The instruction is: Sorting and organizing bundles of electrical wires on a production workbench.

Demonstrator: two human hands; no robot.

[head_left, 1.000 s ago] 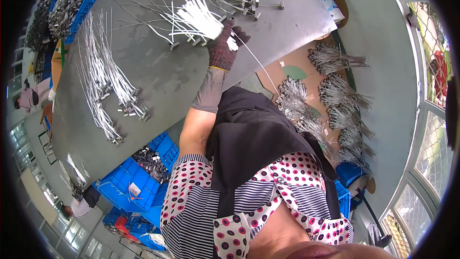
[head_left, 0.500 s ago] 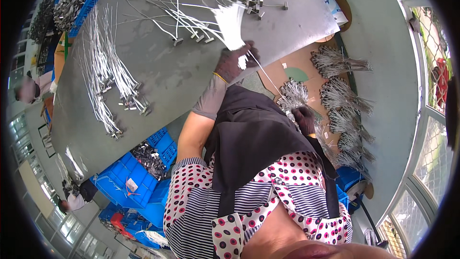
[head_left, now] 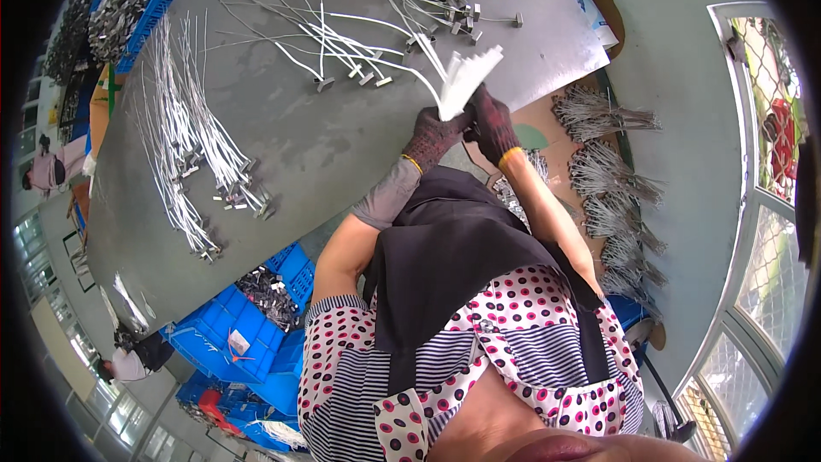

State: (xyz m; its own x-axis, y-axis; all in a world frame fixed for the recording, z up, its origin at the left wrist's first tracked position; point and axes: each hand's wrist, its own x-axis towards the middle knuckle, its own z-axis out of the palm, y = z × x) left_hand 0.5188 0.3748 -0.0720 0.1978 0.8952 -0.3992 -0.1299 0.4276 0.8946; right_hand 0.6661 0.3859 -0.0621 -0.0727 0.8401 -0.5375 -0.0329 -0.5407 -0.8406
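My left hand [head_left: 438,134], in a dark grey-red glove, is closed around the lower end of a bundle of thin white strips [head_left: 466,81] that fan out upward over the table's near edge. Close against it is my right hand [head_left: 493,126], gloved alike, its fingers bent in at the right side of the bundle; what they pinch is hidden. Just beyond the bundle lie several wires [head_left: 329,38] with white lengths and small metal blocks at their ends. More such wires with metal blocks [head_left: 453,4] are heaped at the far side.
The grey metal table [head_left: 282,145] carries a long pile of white wires [head_left: 184,128] at left. Bunches of grey wires [head_left: 603,171] stand along the wall at right, on cardboard. Blue crates [head_left: 222,325] sit below the table, and another crate [head_left: 158,0] of metal parts at far left.
My right hand has come up from the wire bunches at lower right to meet my left hand. The white bundle has shifted right, toward me, and tilted right.
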